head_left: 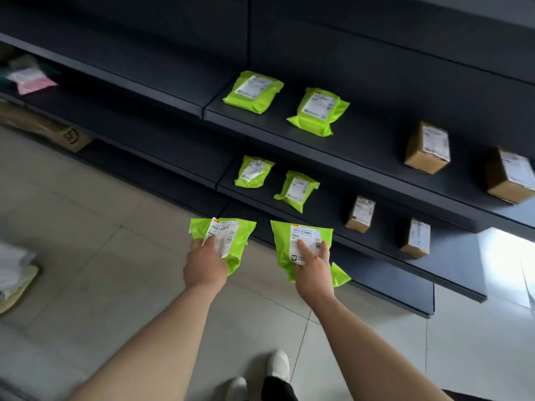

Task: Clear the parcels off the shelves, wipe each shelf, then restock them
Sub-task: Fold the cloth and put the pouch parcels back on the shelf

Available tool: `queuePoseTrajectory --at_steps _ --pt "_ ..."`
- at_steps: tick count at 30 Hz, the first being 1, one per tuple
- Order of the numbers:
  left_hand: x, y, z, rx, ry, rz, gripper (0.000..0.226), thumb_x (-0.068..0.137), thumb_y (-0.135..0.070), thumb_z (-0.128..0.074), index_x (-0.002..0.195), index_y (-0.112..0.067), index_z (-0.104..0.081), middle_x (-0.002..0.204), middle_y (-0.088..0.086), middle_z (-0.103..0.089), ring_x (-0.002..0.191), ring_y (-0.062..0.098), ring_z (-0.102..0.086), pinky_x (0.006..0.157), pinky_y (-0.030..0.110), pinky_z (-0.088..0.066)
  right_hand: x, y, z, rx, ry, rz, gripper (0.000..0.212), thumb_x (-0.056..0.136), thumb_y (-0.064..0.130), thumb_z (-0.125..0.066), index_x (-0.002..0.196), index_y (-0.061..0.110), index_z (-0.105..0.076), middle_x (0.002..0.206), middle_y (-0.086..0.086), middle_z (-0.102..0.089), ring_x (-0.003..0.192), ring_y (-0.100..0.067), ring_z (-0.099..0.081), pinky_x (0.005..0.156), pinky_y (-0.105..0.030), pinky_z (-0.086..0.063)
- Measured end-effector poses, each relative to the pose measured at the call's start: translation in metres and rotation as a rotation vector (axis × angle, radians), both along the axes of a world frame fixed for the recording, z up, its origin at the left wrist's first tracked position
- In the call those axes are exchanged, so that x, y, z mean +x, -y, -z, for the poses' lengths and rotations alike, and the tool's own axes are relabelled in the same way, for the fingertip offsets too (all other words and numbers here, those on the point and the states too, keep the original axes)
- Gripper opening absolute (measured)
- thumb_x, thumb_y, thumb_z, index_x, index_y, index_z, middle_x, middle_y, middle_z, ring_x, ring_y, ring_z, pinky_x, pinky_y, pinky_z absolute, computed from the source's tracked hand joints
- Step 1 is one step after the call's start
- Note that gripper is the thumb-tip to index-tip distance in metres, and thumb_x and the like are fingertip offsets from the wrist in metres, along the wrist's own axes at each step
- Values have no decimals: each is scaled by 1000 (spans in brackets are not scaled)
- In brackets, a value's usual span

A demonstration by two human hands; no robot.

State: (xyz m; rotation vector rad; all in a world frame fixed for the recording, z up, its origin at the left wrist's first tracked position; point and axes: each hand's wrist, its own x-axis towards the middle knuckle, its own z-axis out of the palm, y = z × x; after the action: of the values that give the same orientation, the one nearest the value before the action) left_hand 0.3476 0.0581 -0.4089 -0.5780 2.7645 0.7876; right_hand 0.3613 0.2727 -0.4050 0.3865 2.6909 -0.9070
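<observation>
- A left hand (204, 263) is shown gripping a left green parcel (241, 231), a soft, crinkled, lime-green plastic mailer with a white printed label. The thumb is laid across the label and the fingers are curled underneath.
- A right hand (314, 267) is shown gripping a right green parcel (282, 241) of the same glossy plastic. The thumb and forefinger are spread over its white barcode label, and a loose green corner is seen poking out beside the wrist.
- Both parcels are held side by side in the air, apart from each other, just in front of the lowest shelf (390, 272), a flat board of dark, matte metal.
- Just beyond the hands, a middle shelf (330, 209) is seen. Two more green mailers (296, 191) are laid on it ahead of the grip, and two small upright cardboard boxes (360, 214) with white labels are set off to the right.
- Further beyond, an upper shelf (362, 140) is seen carrying two plumper green pouches (318, 111) and, to the right of the grip, two larger brown cartons (428, 147).
- Far to the left of the hands, a blurred pink packet (30, 79) is seen on a shelf, and a brown box (72, 137) is seen lower down.
- Beneath the arms, pale, smooth floor tiles (115, 285) and white shoes (278, 366) are visible.
</observation>
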Motion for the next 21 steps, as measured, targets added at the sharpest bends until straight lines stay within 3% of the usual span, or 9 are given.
queuePoseTrajectory --at_steps 13,21 --pt "-96 42 85 22 99 -86 53 85 -11 -53 137 -21 -45 128 11 -41 109 35 -52 92 43 -47 -97 39 92 1 128 -76 63 91 5 -46 147 31 -37 159 -10 7 144 -32 -23 111 -36 -35" --pt "-164 59 181 50 116 -67 54 85 -16 -59 136 -22 -46 129 9 -42 107 33 -54 90 42 -48 -158 61 202 26 170 -49 60 95 12 -50 149 32 -33 160 -10 7 146 -31 -16 114 -36 -30"
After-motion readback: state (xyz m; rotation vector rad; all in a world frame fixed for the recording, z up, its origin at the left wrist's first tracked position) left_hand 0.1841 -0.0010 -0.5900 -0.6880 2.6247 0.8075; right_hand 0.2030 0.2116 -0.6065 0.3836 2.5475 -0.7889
